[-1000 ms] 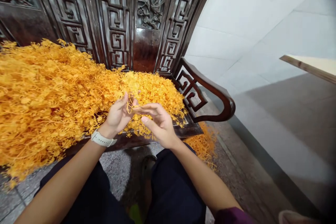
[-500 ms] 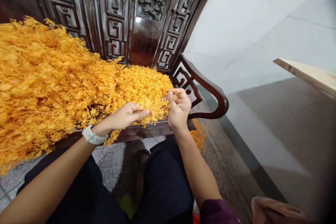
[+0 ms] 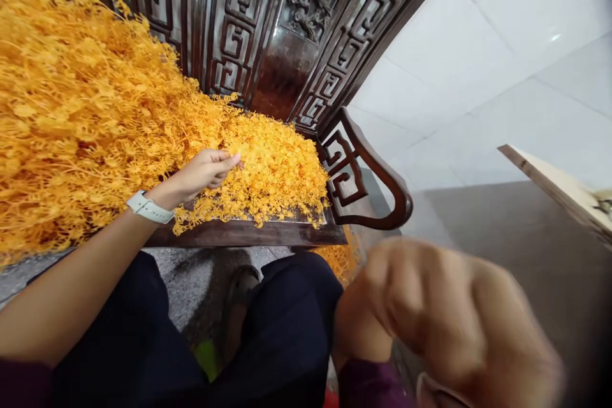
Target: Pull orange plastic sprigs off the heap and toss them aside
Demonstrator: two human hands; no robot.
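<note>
A large heap of orange branching dried sprigs [image 3: 95, 95] lies on the seat of a dark carved wooden bench [image 3: 243, 236]. My left hand [image 3: 208, 169] rests on the heap near its middle, fingers touching the sprigs, with a white watch [image 3: 149, 207] on the wrist. Whether those fingers grip any sprigs is hidden. My right hand [image 3: 440, 312] is well off the heap, close to the camera at lower right. It is blurred and curled, and its palm is hidden.
The bench's fretwork back [image 3: 239, 32] and curved armroll [image 3: 377, 172] stand beyond the heap. Loose sprigs [image 3: 340, 256] lie on the speckled floor [image 3: 176, 280] below the seat. White tiled wall [image 3: 478, 76] fills the right, with a pale wooden board [image 3: 559, 188] jutting in. My dark-trousered knees [image 3: 287, 312] are below.
My right hand has left the heap and swung toward the camera at lower right, now blurred. My left hand has moved up and left onto the heap. The view has shifted slightly.
</note>
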